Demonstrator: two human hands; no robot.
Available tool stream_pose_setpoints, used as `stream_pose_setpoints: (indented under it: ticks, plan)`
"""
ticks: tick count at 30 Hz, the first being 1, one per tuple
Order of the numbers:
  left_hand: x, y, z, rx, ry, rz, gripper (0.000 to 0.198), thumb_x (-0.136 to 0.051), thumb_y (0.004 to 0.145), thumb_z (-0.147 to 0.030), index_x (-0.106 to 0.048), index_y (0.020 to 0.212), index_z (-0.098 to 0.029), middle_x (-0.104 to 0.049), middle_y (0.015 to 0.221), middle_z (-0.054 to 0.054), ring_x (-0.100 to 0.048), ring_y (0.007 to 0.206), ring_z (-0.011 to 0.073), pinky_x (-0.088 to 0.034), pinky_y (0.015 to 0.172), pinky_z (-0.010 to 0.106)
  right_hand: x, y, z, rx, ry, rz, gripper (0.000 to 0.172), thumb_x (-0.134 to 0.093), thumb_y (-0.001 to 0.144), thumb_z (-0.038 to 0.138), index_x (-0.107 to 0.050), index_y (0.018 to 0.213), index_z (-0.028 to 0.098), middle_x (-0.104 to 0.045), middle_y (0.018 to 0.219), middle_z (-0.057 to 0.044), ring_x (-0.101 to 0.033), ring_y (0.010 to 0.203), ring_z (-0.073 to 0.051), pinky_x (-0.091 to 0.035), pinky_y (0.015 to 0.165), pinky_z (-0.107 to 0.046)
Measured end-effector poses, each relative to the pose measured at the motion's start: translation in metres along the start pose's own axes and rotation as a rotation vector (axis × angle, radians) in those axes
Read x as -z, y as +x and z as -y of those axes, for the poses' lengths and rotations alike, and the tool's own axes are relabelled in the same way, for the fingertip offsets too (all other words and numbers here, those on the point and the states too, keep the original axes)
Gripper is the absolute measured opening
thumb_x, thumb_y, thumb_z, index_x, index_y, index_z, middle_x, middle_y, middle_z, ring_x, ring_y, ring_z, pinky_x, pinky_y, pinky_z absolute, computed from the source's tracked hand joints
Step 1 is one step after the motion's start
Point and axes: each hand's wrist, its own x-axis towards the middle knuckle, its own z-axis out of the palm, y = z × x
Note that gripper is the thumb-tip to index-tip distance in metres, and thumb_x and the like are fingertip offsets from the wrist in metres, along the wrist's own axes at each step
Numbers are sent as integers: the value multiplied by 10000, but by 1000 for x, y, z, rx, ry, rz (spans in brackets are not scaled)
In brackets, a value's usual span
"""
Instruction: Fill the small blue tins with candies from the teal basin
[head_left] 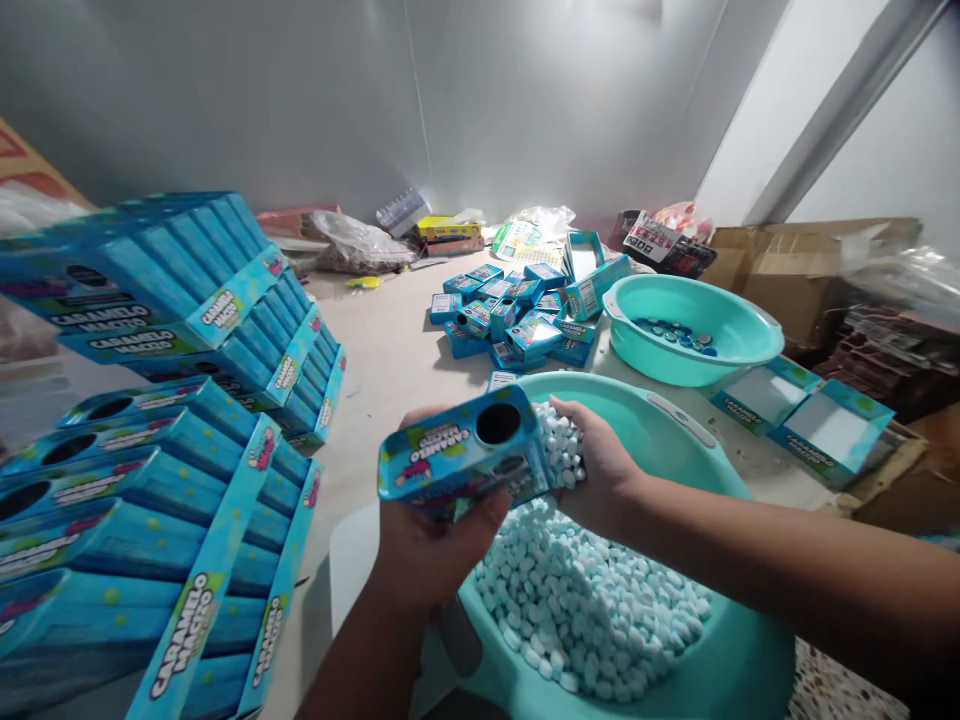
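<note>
In my left hand (pixel 442 550) I hold a blue candy box (pixel 427 455) printed "Caramelo Macizo", tilted on its side, with a round dark hole near its right end. My right hand (pixel 600 460) is cupped around a heap of pale blue candies (pixel 561 448) against the right end of the box. Its fingers are partly hidden behind the box and candies. Below both hands, a large turquoise tub (pixel 739 560) holds a pile of the same candies (pixel 600 610).
Stacked display trays of blue boxes (pixel 202 560) stand at the left. Small blue boxes (pixel 517 315) lie heaped mid-table. A second turquoise tub (pixel 694 330) contains blue discs. Two blue trays (pixel 832 430) and cardboard boxes (pixel 795 270) are at the right.
</note>
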Motion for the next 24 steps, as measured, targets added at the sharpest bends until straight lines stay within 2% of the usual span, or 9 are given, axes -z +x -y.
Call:
stream_pose_setpoints:
  ticks: [2, 5, 11, 16, 20, 24]
  plan:
    - [3, 0, -2, -43, -5, 190, 532, -791, 689, -197, -573, 1171, -249, -719, 1025, 59, -722, 879, 243, -641, 713, 357, -3, -1, 9, 46, 59, -14, 195, -511, 938, 329, -637, 914, 183, -727, 768, -31, -676, 644, -160, -540, 604, -261]
    - [7, 2, -2, -23, -3, 445, 502, -783, 707, -145, -579, 1153, -253, -723, 966, 46, -720, 778, 205, -619, 640, 285, -7, -7, 22, 128, 112, -24, 190, -502, 941, 306, -640, 909, 179, -724, 784, -39, -687, 682, -166, -534, 588, -250]
    - [5, 4, 0, 14, 209, 671, 448, -766, 761, -213, -596, 1172, -271, -709, 955, 27, -686, 754, 193, -583, 640, 292, -8, -20, 50, 203, 256, 46, 229, -472, 954, 330, -635, 896, 180, -712, 765, -42, -682, 692, -156, -558, 571, -238]
    - [-6, 10, -4, 7, 532, 722, 341, -708, 799, -260, -618, 1127, -251, -691, 994, 27, -655, 841, 214, -549, 719, 348, -6, -27, 61, 264, 315, 36, 179, -477, 931, 295, -618, 894, 192, -709, 754, -31, -686, 706, -147, -590, 607, -243]
    - [-10, 12, -3, -11, 594, 695, 317, -679, 825, -292, -611, 1132, -249, -683, 1031, 36, -643, 892, 220, -512, 750, 352, -6, -28, 61, 271, 268, 57, 172, -479, 924, 307, -611, 899, 199, -706, 762, -22, -681, 685, -138, -570, 567, -226]
    - [-9, 11, -2, 11, 658, 663, 331, -677, 832, -343, -603, 1136, -234, -683, 1020, 55, -638, 897, 242, -488, 722, 350, -8, -30, 57, 294, 212, 50, 176, -480, 920, 313, -614, 890, 203, -699, 750, -10, -684, 702, -134, -580, 598, -232]
